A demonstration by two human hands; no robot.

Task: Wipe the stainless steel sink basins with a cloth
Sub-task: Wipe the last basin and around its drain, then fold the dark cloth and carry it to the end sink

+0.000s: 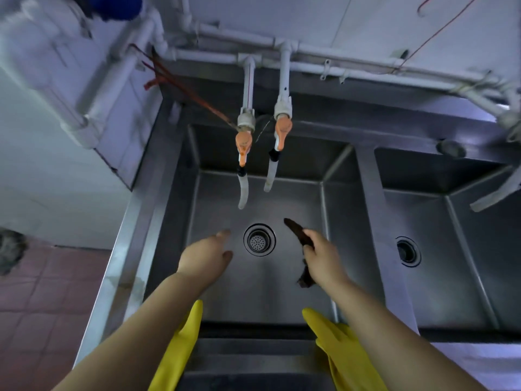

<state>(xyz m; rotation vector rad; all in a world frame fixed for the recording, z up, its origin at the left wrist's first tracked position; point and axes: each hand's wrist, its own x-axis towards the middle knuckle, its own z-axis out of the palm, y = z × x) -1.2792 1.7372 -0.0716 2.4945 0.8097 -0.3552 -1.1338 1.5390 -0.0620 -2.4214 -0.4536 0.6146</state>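
Dim kitchen corner, white pipes along the far wall, steel double sink below. My right hand has its grip clamped on the dark cloth, held above the left basin just right of the drain. Left hand hovers with its fingers loose and apart. My worries: the bunched cloth only smears a narrow strip, or snags the two hoses dangling at the far side. Yellow gloves draped on the near rim could slide in.

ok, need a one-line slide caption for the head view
Right hand holds a dark cloth over the left basin; left hand open beside its drain.
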